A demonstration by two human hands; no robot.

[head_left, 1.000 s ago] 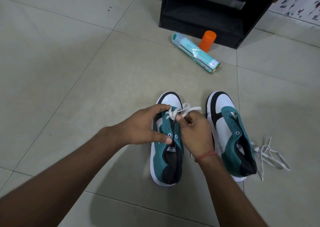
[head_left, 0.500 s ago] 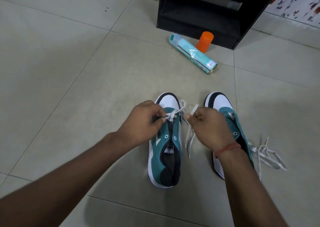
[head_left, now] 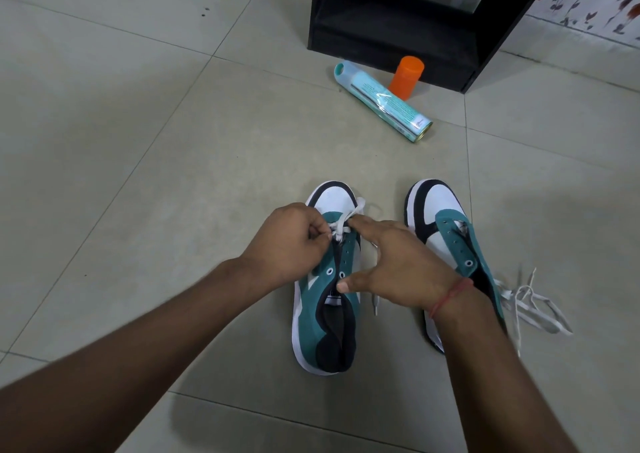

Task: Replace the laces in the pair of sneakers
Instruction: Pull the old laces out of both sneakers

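Right hand [head_left: 398, 265] now spread open over left sneaker [head_left: 325, 314], off the lace [head_left: 343, 225]; left hand [head_left: 291, 244] grip still pinching it.

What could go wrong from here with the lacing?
The left hand pinches the white lace at the left sneaker's front eyelets, while the right hand is spread open; the free end could slip back out. The loose lace beside the right sneaker looks tangled and may knot.
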